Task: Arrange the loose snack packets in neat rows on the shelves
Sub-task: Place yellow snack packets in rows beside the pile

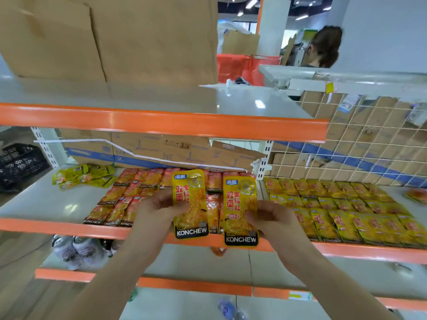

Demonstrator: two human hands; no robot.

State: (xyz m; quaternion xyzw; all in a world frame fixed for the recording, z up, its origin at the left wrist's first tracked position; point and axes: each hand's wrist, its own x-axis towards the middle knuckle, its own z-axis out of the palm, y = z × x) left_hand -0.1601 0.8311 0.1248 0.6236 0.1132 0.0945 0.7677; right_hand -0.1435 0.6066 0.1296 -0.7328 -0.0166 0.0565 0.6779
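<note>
The left hand [159,211] pinches a yellow snack packet [190,204] by its left edge, with the thumb across the front. The right hand [270,218] grips a second yellow packet [240,211] by its right edge in the same way. Both packets are held upright between the hands, side by side and just apart. Each has "KONCHEW" in white on a black band along the bottom, large red Chinese characters including "双面", and a small blue logo at the top.

Just beyond the hands, orange-red packets [129,197] lie in overlapping rows on a white shelf with an orange front edge [57,227]. Several of them also read "KONCHEW". To the right of the right hand, matching yellow packets in neat rows [342,209] cover the next shelf section. Farther off, beyond and to the left of the left hand, lies a loose heap of yellow-green packets [85,176]. Their print is too small to read.
</note>
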